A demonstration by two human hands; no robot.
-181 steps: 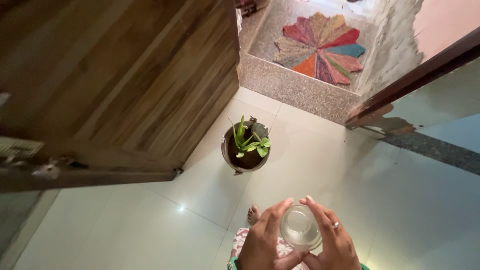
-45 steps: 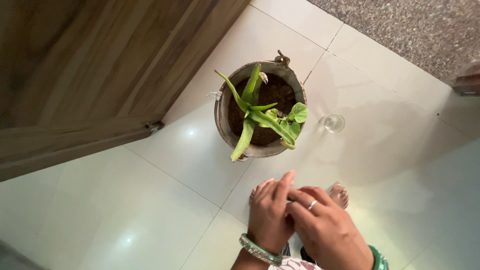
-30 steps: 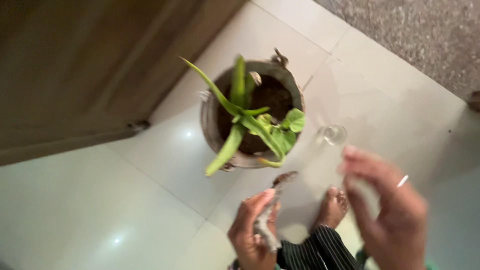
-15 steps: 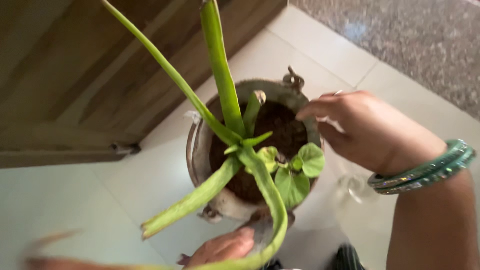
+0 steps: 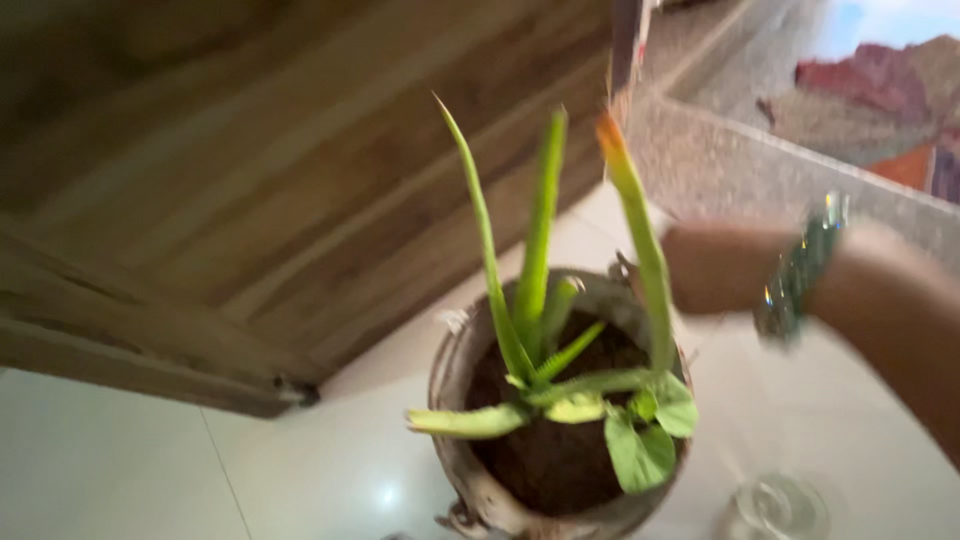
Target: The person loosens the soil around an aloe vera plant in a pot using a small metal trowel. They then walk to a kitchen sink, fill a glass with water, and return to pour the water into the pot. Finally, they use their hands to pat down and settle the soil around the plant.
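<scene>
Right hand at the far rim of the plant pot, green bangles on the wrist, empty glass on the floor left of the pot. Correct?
Not quite: the head view shows the glass on the floor right of the plant pot, not left. The right hand is at the far rim, green bangles on the wrist.

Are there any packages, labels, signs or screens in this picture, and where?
None show in this view.
What is there instead: a round grey-brown plant pot of dark soil with long green leaves, on the pale floor tiles.
A clear glass stands beside it at the lower right.
The right hand, blurred, is at the pot's far rim.
</scene>
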